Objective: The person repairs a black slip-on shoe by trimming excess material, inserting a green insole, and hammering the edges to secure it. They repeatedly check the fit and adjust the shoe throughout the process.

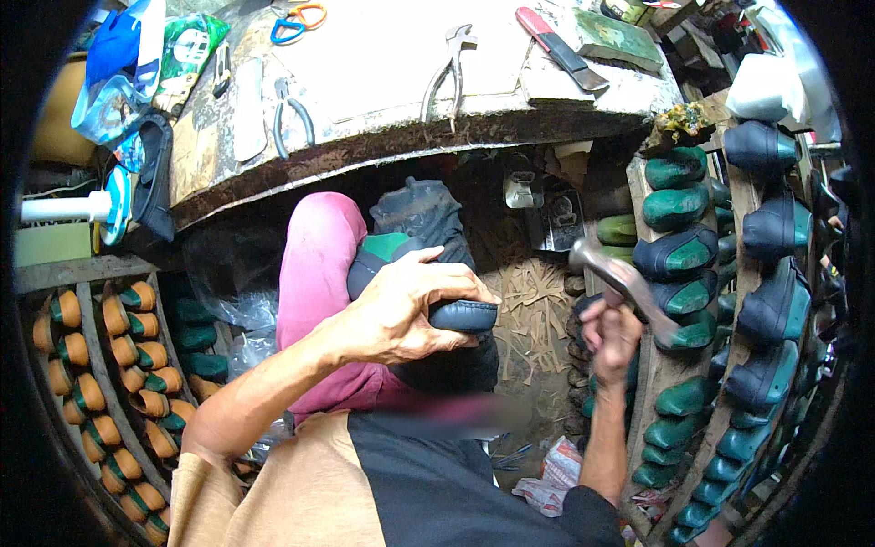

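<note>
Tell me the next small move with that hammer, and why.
Probably bring the hammer down onto the shoe. The right hand holds it raised, clear of the shoe and blurred, while the left hand presses the shoe against the knee, its dark edge exposed toward the hammer.

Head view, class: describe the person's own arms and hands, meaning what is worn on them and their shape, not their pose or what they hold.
Both forearms are bare from the elbows down. The left hand and right hand wear no gloves, and no rings or watch show. A tan short sleeve covers the left upper arm; a black sleeve covers the right. The arms look lean and sinewy.
</note>
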`<state>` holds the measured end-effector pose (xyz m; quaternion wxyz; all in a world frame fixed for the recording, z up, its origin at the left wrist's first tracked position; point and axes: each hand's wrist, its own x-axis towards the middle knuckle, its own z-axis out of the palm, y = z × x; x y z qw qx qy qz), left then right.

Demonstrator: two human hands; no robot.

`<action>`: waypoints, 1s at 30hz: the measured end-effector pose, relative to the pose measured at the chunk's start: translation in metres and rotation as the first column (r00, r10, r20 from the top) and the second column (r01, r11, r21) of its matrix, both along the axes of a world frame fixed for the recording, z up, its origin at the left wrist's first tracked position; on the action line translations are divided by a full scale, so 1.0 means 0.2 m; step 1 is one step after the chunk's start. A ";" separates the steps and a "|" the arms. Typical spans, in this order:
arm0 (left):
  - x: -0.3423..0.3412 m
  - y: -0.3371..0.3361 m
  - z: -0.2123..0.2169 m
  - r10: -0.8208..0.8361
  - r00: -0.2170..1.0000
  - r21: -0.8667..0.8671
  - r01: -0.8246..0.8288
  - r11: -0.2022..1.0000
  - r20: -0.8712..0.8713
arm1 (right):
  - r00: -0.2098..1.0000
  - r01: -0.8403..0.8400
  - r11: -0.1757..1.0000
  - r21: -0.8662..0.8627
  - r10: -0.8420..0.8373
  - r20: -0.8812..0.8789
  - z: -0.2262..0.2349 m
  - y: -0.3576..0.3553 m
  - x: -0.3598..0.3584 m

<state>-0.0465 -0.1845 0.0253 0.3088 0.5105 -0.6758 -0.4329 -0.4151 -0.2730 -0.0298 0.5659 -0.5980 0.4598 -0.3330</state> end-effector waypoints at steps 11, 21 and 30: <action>-0.03 0.03 -0.07 0.005 0.999 -0.055 -0.003 0.998 0.046 | 0.650 -0.666 0.683 -0.300 0.335 -0.682 0.56 -0.22 0.25; -0.04 0.05 -0.12 0.009 0.996 -0.048 -0.004 0.999 0.092 | 0.621 -0.749 0.584 -0.312 0.457 -0.637 0.80 -0.20 0.42; 0.16 0.28 0.01 0.159 0.983 -0.092 -0.168 0.981 -0.094 | 0.859 -0.470 0.847 -0.248 0.374 -0.350 0.69 -0.02 0.54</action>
